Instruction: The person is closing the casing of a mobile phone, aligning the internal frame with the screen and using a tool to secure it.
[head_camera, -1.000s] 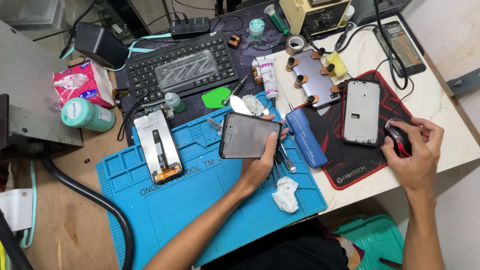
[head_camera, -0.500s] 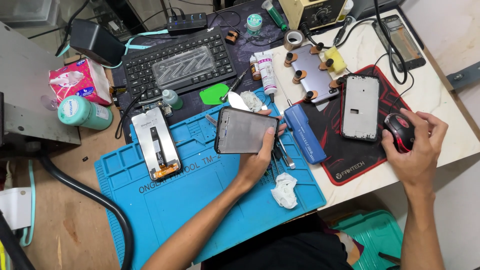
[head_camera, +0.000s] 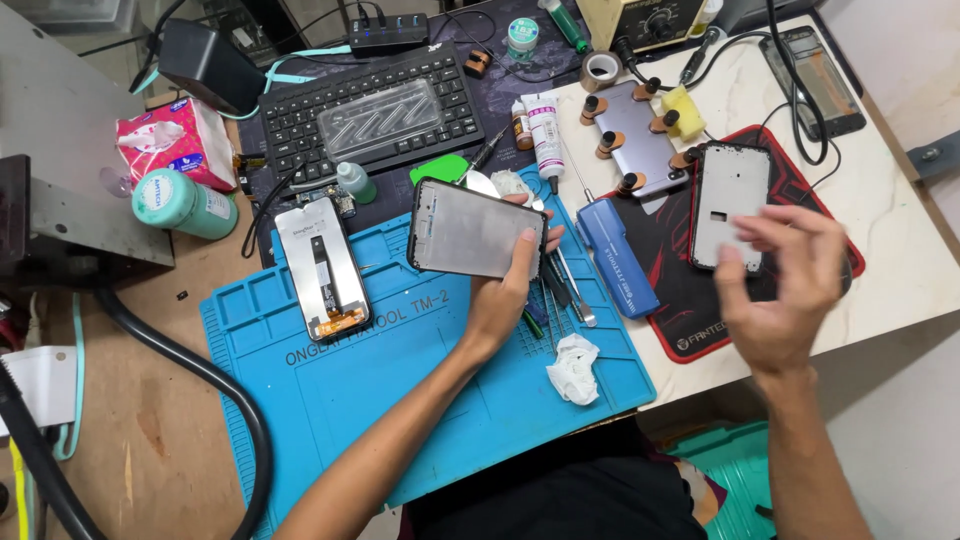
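My left hand (head_camera: 503, 292) grips a phone frame with a grey inner plate (head_camera: 472, 230) by its right edge and holds it above the blue work mat (head_camera: 400, 400). My right hand (head_camera: 782, 285) hovers with fingers spread and nothing in it, over the red-edged black mouse pad (head_camera: 690, 330). Just beyond its fingers a second phone frame (head_camera: 728, 195) lies flat. A phone display with a flex cable (head_camera: 322, 268) rests on the mat to the left.
A black keyboard (head_camera: 370, 100) lies behind the mat. On the bench are a blue tool case (head_camera: 615, 255), tweezers (head_camera: 562, 290), a crumpled tissue (head_camera: 572, 368), a clamped phone back (head_camera: 640, 125), a green bottle (head_camera: 185, 203) and a thick black hose (head_camera: 205, 385).
My right hand has lifted off the mouse on the pad and opened its fingers. My left hand still holds the phone frame in about the same place.
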